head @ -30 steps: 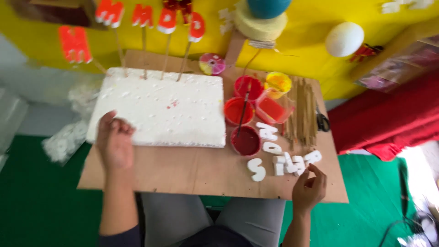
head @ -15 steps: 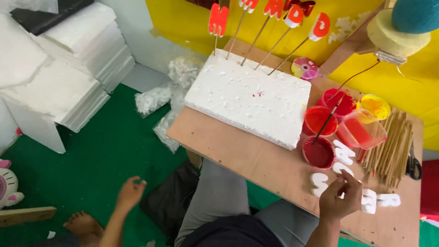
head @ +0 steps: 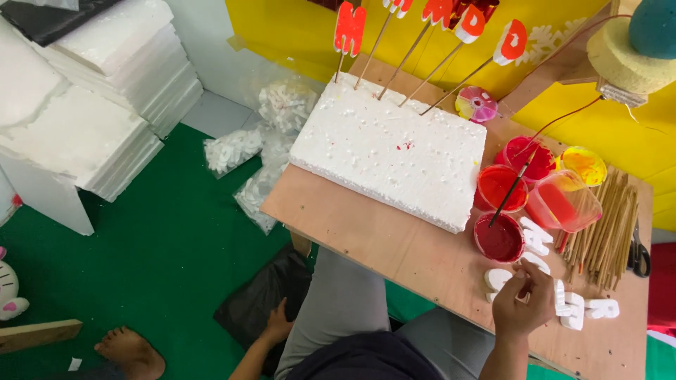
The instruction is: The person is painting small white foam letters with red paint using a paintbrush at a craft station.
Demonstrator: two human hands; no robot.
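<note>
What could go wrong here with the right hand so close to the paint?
The right hand picks among white foam letters lying right beside an open cup of red paint; a nudge might smear them. A brush leans across the cups and could tip out. The left hand reaches down to a black bag, away from the board.

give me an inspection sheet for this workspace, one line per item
surface: wooden board, bare wood in front of the foam.
job's things: white foam letters by the right hand; foam block holds red letters on sticks.
clutter: red paint cups, brush, bundle of sticks, scissors.
grippers: right hand, fingers pinched at a white letter; left hand down on a black bag.
cables: nothing seen.
surroundings: green floor, stacked foam sheets, bags of foam pieces, yellow wall.
</note>
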